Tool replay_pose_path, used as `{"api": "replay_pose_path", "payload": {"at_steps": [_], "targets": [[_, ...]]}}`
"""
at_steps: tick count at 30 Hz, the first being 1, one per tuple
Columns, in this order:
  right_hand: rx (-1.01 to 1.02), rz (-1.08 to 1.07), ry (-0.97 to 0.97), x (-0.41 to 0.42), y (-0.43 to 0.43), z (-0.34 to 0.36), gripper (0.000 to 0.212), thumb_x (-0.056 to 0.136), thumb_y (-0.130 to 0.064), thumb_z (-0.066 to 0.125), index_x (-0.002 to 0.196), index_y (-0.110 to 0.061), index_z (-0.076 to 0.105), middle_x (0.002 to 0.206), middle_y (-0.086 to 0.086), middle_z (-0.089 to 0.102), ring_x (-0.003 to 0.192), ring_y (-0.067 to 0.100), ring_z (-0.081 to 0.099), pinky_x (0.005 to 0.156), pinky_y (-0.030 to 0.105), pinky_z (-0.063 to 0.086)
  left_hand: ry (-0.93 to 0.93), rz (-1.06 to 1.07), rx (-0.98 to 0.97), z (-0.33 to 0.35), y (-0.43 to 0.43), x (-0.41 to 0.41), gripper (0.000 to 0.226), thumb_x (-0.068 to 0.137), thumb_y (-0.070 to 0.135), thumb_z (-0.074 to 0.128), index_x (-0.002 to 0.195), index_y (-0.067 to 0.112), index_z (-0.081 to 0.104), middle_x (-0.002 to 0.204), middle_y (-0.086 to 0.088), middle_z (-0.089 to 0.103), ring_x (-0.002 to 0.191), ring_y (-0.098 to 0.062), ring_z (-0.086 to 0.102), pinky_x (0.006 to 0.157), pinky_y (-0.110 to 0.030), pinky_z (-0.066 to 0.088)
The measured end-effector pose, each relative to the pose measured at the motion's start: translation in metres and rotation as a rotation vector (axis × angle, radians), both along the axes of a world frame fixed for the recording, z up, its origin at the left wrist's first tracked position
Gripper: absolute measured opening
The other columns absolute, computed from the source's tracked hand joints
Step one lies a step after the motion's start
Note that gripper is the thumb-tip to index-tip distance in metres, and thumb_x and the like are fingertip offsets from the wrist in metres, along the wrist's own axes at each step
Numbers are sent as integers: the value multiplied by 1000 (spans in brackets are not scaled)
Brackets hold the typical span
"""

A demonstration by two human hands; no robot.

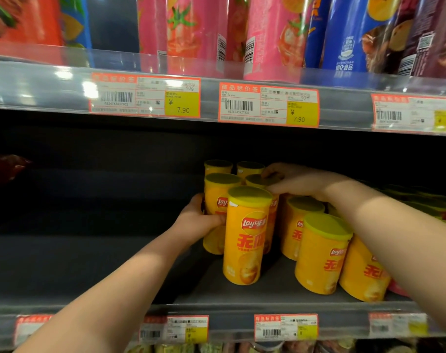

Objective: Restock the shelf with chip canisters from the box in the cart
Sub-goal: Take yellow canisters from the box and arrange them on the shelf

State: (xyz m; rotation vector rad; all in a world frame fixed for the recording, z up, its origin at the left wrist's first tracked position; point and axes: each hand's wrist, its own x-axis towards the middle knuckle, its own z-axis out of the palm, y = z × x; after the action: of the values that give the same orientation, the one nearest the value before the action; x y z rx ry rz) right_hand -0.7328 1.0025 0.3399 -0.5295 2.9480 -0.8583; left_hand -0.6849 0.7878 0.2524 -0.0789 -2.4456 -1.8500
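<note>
Head view: the left hand (199, 220) is being curled round the gripped canister (215, 197), with the thumb laid across its front and the other fingers wrapped round its far side. The right hand (296, 180) is being closed on the lid rim of the pinched canister (255, 180), fingertips (270, 171) over the top and thumb underneath. Both canisters are being held upright on the shelf (242, 294), inside a tight yellow cluster. The front canister (246, 240), just nearer than the left fingers, is being touched by the thumb tip.

Trouble is probably being risked in three ways. The front canister could be nudged toward the shelf edge by that thumb. A canister being steered by its lid alone could be tipped against its neighbours. The loose canisters (321, 253) below the right forearm could be swept over by it.

The box and cart are not being shown. The left fingertips are being hidden behind the gripped canister, so the firmness of the hold cannot be told. Some canisters are being covered by the right forearm.
</note>
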Motion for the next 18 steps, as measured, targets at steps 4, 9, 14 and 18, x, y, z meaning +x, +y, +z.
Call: {"api": "replay_pose_path", "payload": {"at_steps": [4,9,14,18], "targets": [[7,44,-27,0,2,4,45,90,-30,63,133,-24,49,135,1,48,119,17,47,95,27,42,26,-10,170,-2,-4,0,47,90,17,58,134,22,40,108,4,56,99,-14,56,70,-23,42],[-182,33,-128,-8,4,10,26,92,-34,56,117,-29,54,123,-1,57,111,14,54,93,33,45,32,187,350,3,-11,-17,14,95,26,51,108,30,54,116,-4,59,114,-27,54,101,-45,42],[-175,-23,83,-31,-4,14,12,94,-26,57,107,-26,58,116,1,57,116,20,52,86,33,43,97,233,231,13,-15,-41,37,97,26,51,133,22,46,128,-5,52,115,-21,50,97,-37,42],[-108,-26,150,-55,-14,13,33,91,-23,63,122,-14,58,126,8,56,115,21,50,83,27,40,115,203,190,28,-20,-61,45,93,27,58,136,19,45,132,-3,50,120,-22,49,95,-33,42]]}}
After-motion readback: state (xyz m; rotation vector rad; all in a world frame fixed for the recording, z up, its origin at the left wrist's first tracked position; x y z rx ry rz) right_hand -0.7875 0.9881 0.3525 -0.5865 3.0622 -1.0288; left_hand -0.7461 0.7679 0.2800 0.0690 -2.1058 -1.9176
